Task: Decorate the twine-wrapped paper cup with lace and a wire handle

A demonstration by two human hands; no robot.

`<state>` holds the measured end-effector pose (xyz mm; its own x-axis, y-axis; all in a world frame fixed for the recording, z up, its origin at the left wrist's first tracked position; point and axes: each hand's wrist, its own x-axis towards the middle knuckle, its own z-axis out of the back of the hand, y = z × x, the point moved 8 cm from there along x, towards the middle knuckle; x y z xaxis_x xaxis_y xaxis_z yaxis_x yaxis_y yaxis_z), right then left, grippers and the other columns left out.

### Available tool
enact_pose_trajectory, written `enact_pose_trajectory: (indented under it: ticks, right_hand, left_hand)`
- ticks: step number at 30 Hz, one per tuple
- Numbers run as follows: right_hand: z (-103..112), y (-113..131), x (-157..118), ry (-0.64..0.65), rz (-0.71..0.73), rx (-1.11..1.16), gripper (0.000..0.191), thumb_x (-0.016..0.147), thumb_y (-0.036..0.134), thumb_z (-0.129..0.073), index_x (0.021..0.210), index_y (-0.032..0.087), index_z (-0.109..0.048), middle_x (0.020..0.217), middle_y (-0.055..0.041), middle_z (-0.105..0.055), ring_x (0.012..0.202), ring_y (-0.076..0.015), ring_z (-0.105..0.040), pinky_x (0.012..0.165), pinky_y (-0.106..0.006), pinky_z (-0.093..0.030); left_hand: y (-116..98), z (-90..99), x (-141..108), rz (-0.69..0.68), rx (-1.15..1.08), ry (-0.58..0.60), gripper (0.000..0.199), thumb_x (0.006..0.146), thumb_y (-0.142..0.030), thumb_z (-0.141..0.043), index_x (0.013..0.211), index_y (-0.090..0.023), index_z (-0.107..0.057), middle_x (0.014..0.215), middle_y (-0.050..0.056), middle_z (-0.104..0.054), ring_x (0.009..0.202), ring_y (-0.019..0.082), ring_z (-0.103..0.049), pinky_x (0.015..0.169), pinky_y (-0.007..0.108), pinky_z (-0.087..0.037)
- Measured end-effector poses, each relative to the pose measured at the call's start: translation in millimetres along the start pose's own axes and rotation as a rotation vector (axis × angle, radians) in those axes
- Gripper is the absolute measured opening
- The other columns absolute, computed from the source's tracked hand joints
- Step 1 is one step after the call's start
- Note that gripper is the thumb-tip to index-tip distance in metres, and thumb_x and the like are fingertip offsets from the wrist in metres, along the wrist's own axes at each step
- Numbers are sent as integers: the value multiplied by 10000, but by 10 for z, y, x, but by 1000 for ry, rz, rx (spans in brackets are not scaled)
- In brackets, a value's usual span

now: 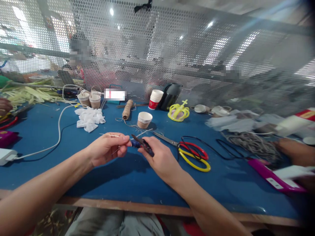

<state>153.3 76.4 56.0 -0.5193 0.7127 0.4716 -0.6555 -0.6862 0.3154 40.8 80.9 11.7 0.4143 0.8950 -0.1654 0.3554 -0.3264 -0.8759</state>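
In the head view, the left hand (110,147) pinches a thin strand (109,134) between thumb and fingers, above the table (118,183). The right hand (159,156) is curled round a dark pliers-like tool (147,148), its tip near the left fingertips. Print on the red-and-white paper cup (154,104) is too small to read

Overhead lights (111,12) glare through the mesh screen (137,55) — soft shadows on the tabletop (145,186), blur toward the right edge.
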Motion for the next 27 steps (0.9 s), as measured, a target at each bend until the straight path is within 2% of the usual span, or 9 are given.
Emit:
enact_pose_trajectory:
  ticks: [2,5,9,13,16,19,21,24,27]
  right_hand:
    - [-4,-12,6,31,-16,32,338,845,404,-415,988,123,-539,876,-127,-602,805,-230,-577,719,-367,-464]
    - [-54,-28,12,133,-88,156,323,858,392,-402,1030,150,-529,929,-104,-606,854,-208,-570,752,-352,-452]
    - [-80,-6,5,188,-138,222,326,860,405,-392,1011,161,-546,933,-90,-620,877,-206,-568,762,-346,-438]
    - [-96,2,-7,197,-171,253,301,857,386,-403,966,161,-569,925,-80,-641,846,-197,-590,737,-323,-447]
    - [-95,-5,-2,176,-178,219,289,854,378,-410,917,155,-584,882,-81,-652,810,-203,-603,715,-319,-456]
    - [-73,-2,9,118,-121,160,265,855,357,-417,894,152,-579,854,-86,-652,777,-200,-607,683,-306,-466]
    - [-47,-12,13,63,-71,92,259,849,358,-428,912,151,-569,844,-94,-642,765,-205,-603,672,-313,-472]
    - [-9,-20,18,-3,8,11,292,846,391,-420,951,151,-548,829,-108,-621,757,-214,-596,668,-330,-478]
    - [6,-11,37,9,33,38,336,845,415,-408,979,138,-541,846,-119,-610,779,-218,-587,687,-339,-478]
  left_hand:
    - [-68,17,-19,-69,97,-45,231,665,-333,-652,619,-118,-579,455,-32,-471,440,51,-405,447,177,-315]
    - [-373,54,-142,-407,558,-248,195,723,-315,-586,631,-143,-583,522,-19,-505,493,73,-415,472,194,-323]
    - [-585,-128,-361,-819,1139,-413,157,780,-254,-509,717,-169,-624,616,13,-565,565,100,-474,536,209,-362]
    - [-548,-223,-398,-939,1333,-424,175,800,-238,-480,773,-172,-639,680,47,-599,626,121,-516,594,222,-389]
    - [-553,-186,-380,-893,1244,-433,157,779,-264,-510,745,-185,-642,679,42,-596,628,127,-506,602,233,-382]
    - [-490,-24,-263,-642,852,-386,177,749,-311,-552,666,-167,-613,595,12,-551,555,106,-453,536,222,-347]
    - [-297,36,-129,-369,448,-250,222,728,-353,-578,644,-148,-586,523,-13,-495,487,80,-397,473,206,-300]
    - [-41,-88,-35,-71,-51,-2,224,690,-345,-628,674,-127,-581,477,-43,-429,418,38,-320,438,181,-254]
    - [-46,-92,-35,-81,-102,10,210,689,-325,-635,671,-126,-573,478,-46,-431,414,30,-312,439,176,-254]
